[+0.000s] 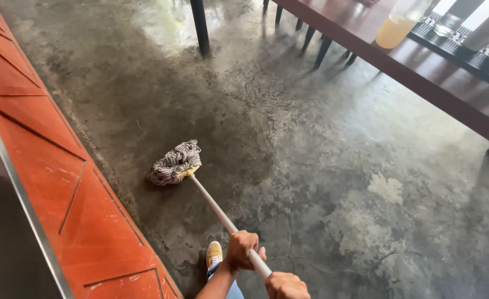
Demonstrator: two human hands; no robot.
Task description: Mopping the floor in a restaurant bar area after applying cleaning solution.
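The grey string mop [175, 162] with its pale metal handle [222, 216] rests on the dark concrete floor [338, 166] beside the red panelled wall [50, 166]; the left hand [242, 249] and right hand [286, 286] each grip the handle closed; the floor around the mop looks darker, possibly wet, while farther patches seem dry.

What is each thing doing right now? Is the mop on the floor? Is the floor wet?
Mop head: grey strings bunched up, lying on the floor by the red wall.
Mop handle: tilted, held in both hands.
Left hand: closed around the handle.
Right hand: closed around the handle's near end.
Floor: concrete, shiny and darker in patches, looks wet.
Plastic container: upright on the table, holding yellow liquid.
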